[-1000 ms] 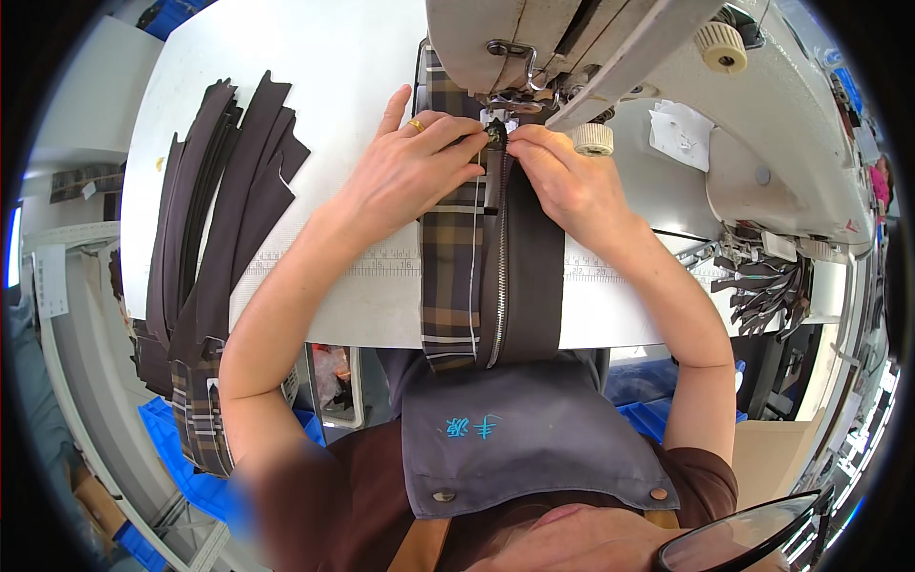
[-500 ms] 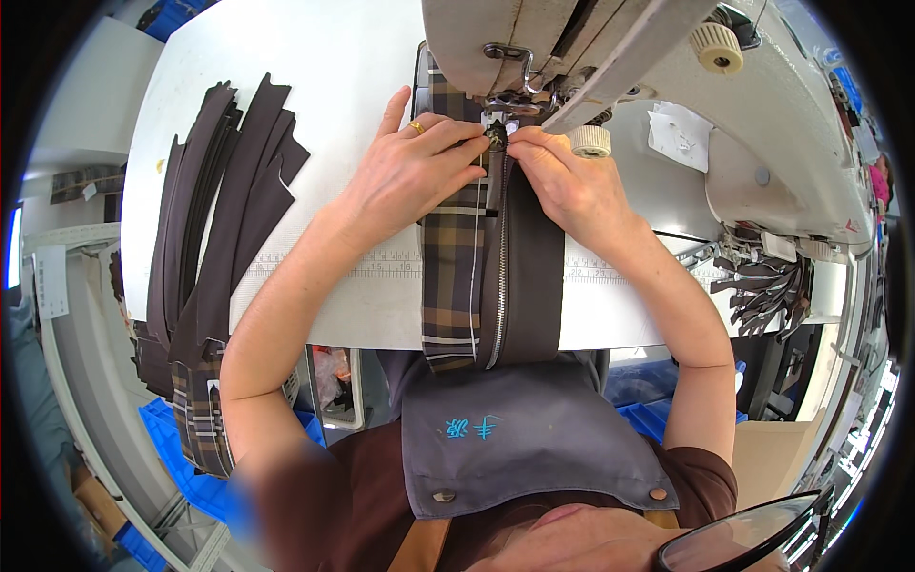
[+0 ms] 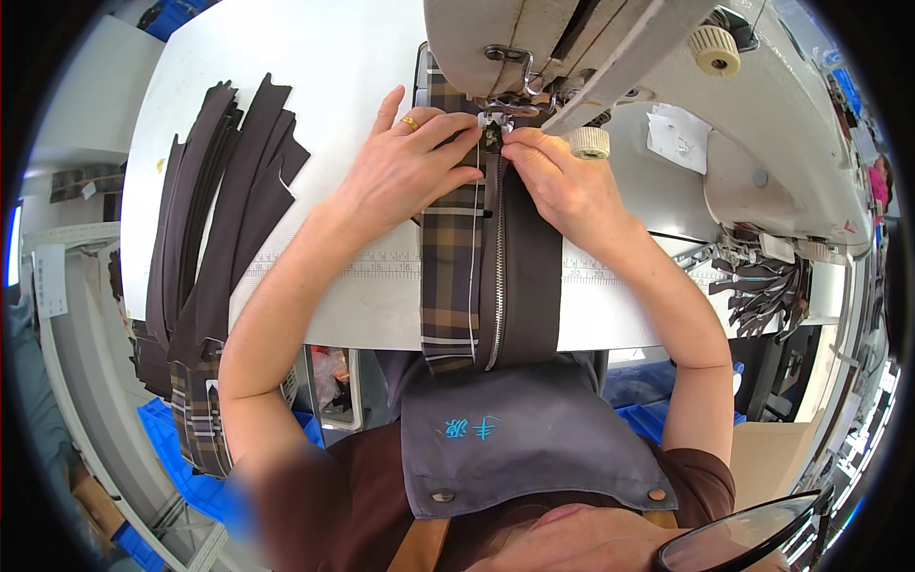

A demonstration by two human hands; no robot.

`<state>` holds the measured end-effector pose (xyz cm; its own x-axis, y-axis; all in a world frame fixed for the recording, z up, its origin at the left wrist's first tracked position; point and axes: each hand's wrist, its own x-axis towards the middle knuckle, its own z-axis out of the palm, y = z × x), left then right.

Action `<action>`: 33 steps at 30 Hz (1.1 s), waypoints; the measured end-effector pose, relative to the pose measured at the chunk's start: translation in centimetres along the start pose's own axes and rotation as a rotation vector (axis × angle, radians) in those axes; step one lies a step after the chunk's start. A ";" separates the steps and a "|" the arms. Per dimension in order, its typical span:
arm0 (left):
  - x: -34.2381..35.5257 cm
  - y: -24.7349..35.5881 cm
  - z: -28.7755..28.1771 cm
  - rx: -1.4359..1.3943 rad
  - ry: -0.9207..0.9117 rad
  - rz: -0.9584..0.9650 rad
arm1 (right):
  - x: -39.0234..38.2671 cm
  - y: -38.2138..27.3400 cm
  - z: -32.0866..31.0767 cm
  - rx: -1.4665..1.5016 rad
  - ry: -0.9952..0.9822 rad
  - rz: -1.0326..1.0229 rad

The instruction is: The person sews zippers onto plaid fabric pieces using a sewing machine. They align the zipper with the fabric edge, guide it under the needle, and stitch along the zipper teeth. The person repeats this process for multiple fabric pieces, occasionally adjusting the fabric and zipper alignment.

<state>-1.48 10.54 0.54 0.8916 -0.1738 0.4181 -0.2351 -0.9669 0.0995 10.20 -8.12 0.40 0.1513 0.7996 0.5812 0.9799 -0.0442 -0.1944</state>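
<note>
Zipper: we have the zipper (image 3: 498,286) lengthwise on the table (image 3: 362,310), its upper end just below the presser foot (image 3: 493,121) of the sewing machine (image 3: 467,48).
Plaid cloth: the plaid cloth (image 3: 446,296) lies along the zipper's left side, a pale line (image 3: 474,272) running down near its right edge.
Dark band: the dark band (image 3: 534,276) lies flat along the zipper's right side, reaching the table's near edge.
Left hand: our left hand (image 3: 398,172) rests over the plaid, thumb spread below the fingers, fingertips beside the zipper top; the view is crowded there, so we cannot tell whether they pinch or only press.
Right hand: our right hand (image 3: 574,181) has thumb and forefinger closed on the zipper's right edge, near the foot.
Fingertip risk: both sets of fingertips sit just beside the foot, so feeding without drawing them back could catch one.
Layer risk: uneven pull between the hands could skew the zipper against the plaid or pucker it.
Teeth risk: drifting sideways could bring the metal teeth under the needle and break it.
</note>
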 end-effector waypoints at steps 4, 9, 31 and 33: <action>0.0 0.0 0.1 -0.044 0.048 0.002 | 0.0 0.0 -0.2 -0.001 -0.007 -0.003; 0.1 0.3 0.2 -0.068 0.052 0.000 | -0.2 0.0 -0.5 -0.011 -0.043 0.001; 0.1 0.2 -0.3 -0.103 0.032 0.019 | 0.1 -0.3 -0.9 -0.038 -0.056 -0.026; 0.1 0.5 -0.3 -0.081 0.032 0.013 | 0.1 -0.3 -0.8 -0.032 -0.044 -0.026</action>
<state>-1.62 10.11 0.95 0.8755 -0.1793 0.4487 -0.2787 -0.9459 0.1660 10.05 -8.49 1.17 0.1206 0.8260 0.5506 0.9872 -0.0417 -0.1538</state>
